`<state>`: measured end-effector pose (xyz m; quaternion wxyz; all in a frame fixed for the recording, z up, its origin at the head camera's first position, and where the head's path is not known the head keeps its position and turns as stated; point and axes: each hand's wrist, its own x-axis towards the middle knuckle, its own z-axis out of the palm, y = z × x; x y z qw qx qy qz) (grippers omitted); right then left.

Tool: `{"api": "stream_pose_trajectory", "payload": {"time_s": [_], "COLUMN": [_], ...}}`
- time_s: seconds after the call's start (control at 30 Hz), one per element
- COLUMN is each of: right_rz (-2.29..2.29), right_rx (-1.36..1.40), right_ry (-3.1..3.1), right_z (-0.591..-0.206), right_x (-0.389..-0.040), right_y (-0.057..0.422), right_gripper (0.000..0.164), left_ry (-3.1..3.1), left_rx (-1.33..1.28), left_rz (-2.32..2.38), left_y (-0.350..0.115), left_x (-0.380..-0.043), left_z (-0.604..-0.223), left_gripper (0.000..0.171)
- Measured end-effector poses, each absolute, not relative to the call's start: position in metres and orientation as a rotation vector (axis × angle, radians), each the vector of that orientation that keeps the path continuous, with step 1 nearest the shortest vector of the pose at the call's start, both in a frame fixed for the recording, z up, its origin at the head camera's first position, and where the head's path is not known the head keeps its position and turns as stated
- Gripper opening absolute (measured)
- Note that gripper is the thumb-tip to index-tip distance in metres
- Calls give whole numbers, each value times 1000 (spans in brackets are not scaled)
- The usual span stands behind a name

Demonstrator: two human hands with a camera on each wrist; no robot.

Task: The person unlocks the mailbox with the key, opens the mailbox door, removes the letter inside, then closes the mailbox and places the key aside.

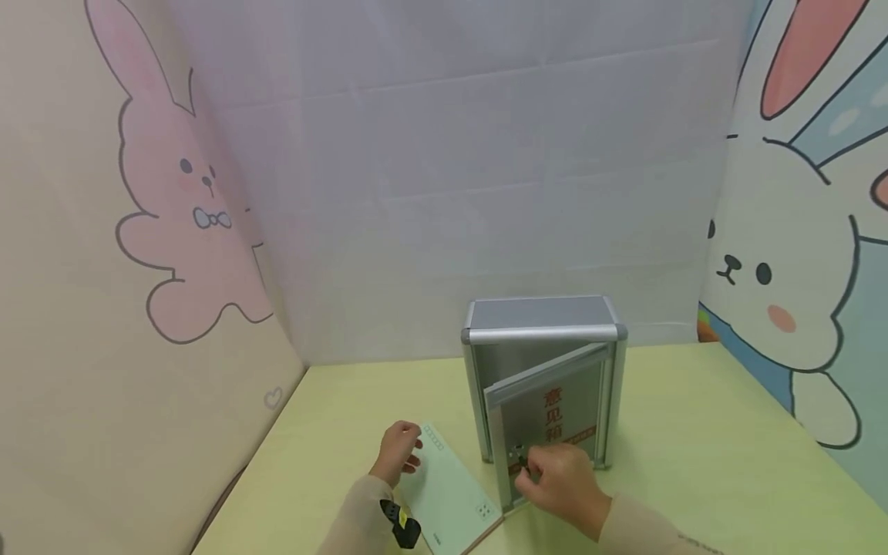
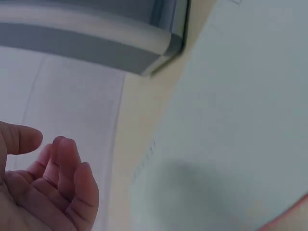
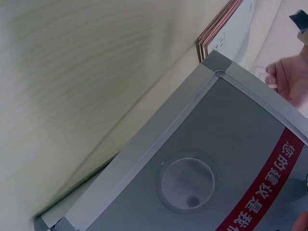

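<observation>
Grey metal box (image 1: 544,314) stands upright on the pale yellow-green counter (image 1: 694,432), right of centre, near the back wall sheet (image 1: 486,193). Its front door (image 1: 520,416) is hinged on the right and swung partway out, free left edge toward the person; dark gap into the box behind it. Door carries red vertical characters (image 1: 553,416), a red strip (image 3: 262,185) with white characters, and a round clear patch (image 3: 187,184), the last seen best from the right wrist.

Right hand (image 1: 565,486) is at the door's lower front, fingers curled, thumb and fingers pinching a small dark piece (image 1: 523,461) at the silver lock (image 1: 516,452); exact shape of the piece is too small to tell. Left hand (image 1: 397,451) holds nothing: fingers loosely bent, thumb well apart from them, palm showing in the left wrist view. It is beside the far left end of the pale green envelopes (image 1: 451,493); contact can't be told.

Envelopes lie flat in a stack, slanted, left of the door; their near right corner sits by the door's bottom corner. Black wrist piece (image 1: 408,533) with a yellow mark on the left sleeve (image 1: 357,512). Pink rabbit (image 1: 183,223) on left wall, white rabbit (image 1: 798,254) on right.
</observation>
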<state>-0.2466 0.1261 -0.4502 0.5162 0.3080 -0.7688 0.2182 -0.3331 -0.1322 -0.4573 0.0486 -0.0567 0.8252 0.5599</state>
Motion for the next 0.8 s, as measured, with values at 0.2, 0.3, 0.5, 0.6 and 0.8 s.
{"api": "stream_pose_trajectory", "payload": {"time_s": [0.2, 0.3, 0.5, 0.6, 0.8], "right_rz": [528, 528, 535, 542, 538], "right_rx": [743, 749, 745, 745, 735], "right_ry": [-1831, -1825, -1825, -1824, -1820], "right_z": [-453, -453, -452, -452, -452], "right_x": [-247, -247, -245, -245, -246], "right_y": [127, 127, 126, 125, 125], "right_gripper": [27, 27, 28, 28, 28], "left_ry": [2518, 2520, 2518, 2519, 2521], "left_rx": [244, 380, 433, 407, 448], "left_rz": [1777, 1795, 1780, 1777, 1797], "left_y": [-104, -96, -84, -80, -70], "left_x": [-331, -331, -336, -339, -340], "left_z": [-438, -432, -430, -429, -420], "left_gripper": [21, 18, 17, 20, 26]}}
